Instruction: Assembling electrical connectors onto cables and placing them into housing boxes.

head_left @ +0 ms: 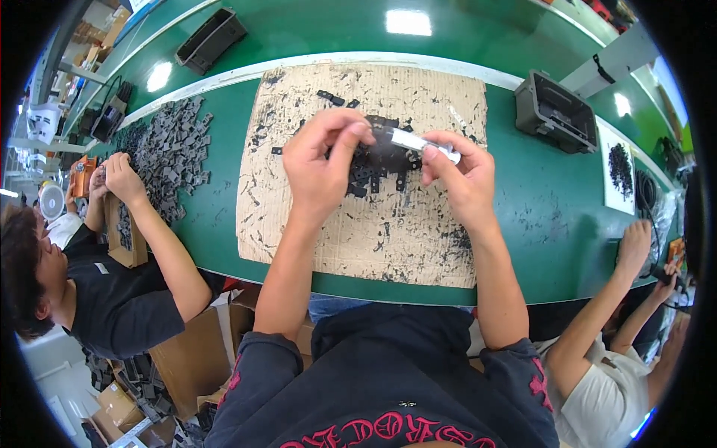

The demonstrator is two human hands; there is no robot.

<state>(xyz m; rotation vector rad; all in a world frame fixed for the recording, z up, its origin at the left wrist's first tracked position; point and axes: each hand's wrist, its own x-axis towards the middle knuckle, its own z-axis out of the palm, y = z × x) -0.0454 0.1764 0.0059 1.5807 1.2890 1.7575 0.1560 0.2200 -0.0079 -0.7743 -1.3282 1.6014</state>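
Observation:
My right hand (464, 178) is closed, thumb and fingers pinching a slim, shiny clear-and-white tool (409, 140) whose exact kind I cannot tell. The tool slants up to the left, toward my left hand (320, 160). My left thumb and forefinger are pressed together by its far end; what they grip is too small to make out. Below and behind both hands, small black plastic parts (360, 175) lie heaped on a sheet of cardboard (358, 246) littered with black scraps.
The cardboard lies on a green table (538, 179). Many dark grey parts (172, 149) are piled at left, beside a co-worker (97, 276). Grey bins stand at upper left (210, 41) and right (556, 116). Another person's arm (597, 306) reaches in at right, near a white sheet (618, 172) holding black bits.

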